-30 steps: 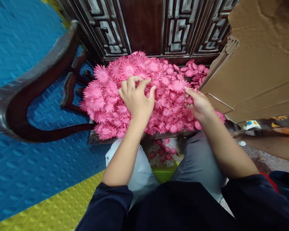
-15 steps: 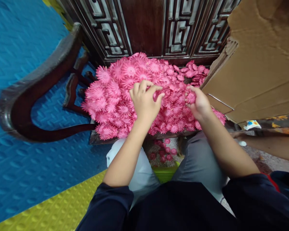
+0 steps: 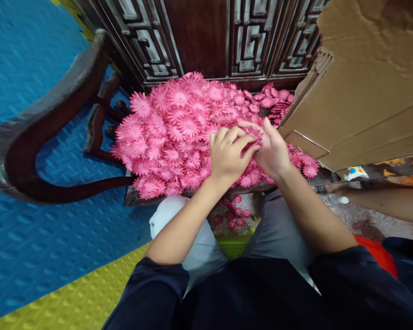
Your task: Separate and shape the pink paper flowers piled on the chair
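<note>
A big heap of pink fabric flowers (image 3: 179,133) covers the seat of a dark wooden chair (image 3: 48,137) in front of me. My left hand (image 3: 227,156) and my right hand (image 3: 271,153) meet over the heap's right half, fingertips touching. Between them they pinch a pink flower (image 3: 253,134); my right hand also cups a small stack of flowers, mostly hidden by the fingers. My knees sit just below the seat's front edge.
A brown cardboard box (image 3: 365,82) leans in at the right, close to my right hand. A carved dark wood panel (image 3: 206,36) stands behind the heap. A few pink flowers (image 3: 232,217) lie on the floor between my legs. Blue and yellow foam mats (image 3: 55,256) cover the left floor.
My left hand has moved right across the heap, carrying a flower, and joined my right hand. My right hand shifted slightly left and turned toward it.
</note>
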`<state>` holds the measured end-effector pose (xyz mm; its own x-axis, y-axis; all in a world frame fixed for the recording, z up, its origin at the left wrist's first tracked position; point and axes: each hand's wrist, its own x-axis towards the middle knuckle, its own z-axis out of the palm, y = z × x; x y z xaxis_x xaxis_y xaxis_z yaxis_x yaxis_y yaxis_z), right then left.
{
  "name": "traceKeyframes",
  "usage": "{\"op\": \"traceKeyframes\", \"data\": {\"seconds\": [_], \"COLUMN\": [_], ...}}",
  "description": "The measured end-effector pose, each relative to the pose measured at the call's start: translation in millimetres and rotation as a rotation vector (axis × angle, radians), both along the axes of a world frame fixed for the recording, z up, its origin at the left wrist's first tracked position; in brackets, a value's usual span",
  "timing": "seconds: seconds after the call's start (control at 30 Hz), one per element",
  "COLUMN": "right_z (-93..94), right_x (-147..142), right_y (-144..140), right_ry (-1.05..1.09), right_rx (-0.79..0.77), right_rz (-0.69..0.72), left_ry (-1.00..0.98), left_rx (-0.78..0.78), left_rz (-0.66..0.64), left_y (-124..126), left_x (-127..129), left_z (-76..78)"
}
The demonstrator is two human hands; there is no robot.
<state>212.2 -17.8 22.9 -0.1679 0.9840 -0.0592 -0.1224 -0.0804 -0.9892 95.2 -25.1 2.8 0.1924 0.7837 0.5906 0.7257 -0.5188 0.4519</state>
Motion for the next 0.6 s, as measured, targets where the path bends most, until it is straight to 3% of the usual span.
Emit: {"op": "traceKeyframes", "data": {"seconds": [0.33, 0.47, 0.6], "right_z": [-2.3, -1.1, -13.1], "right_x": [5.8, 3.4, 4.3], "right_y": [1.8, 1.6, 7.1], "right_ry": [0.115, 0.105, 0.055], "right_rx": [-0.089, -0.104, -0.101], "right_rz": [0.144, 0.104, 0.001], "left_ry": [-0.009, -0.059, -0.114], "left_rx": [-0.01, -0.048, -0.033], "left_rz": [-0.009, -0.023, 0.042], "left_y": [4.1, 2.7, 1.8], "left_x": [-1.7, -0.4, -2.9], "left_z": [-4.5, -4.8, -1.7]}}
